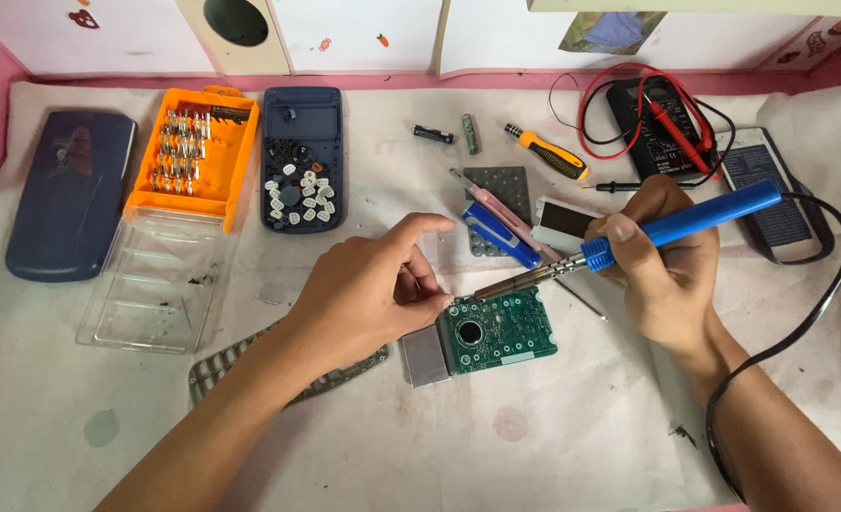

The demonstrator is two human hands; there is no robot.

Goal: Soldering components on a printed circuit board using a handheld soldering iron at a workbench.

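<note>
A green circuit board (501, 332) with a grey display panel (425, 358) at its left end lies on the white cloth in the middle. My right hand (662, 270) grips a blue-handled soldering iron (672, 226); its metal tip touches the board's upper left corner. My left hand (373, 289) rests just left of the board, fingers curled and pinched near that same corner. Whether it holds thin solder wire I cannot tell.
An orange screwdriver-bit case (193, 152) with a clear lid, a dark blue calculator shell (302, 156) holding loose keys, a blue cover (67, 194), a multimeter (662, 118) with red and black leads, an orange screwdriver (548, 152), a blue pen (501, 235), a keypad membrane (216, 365) lie around.
</note>
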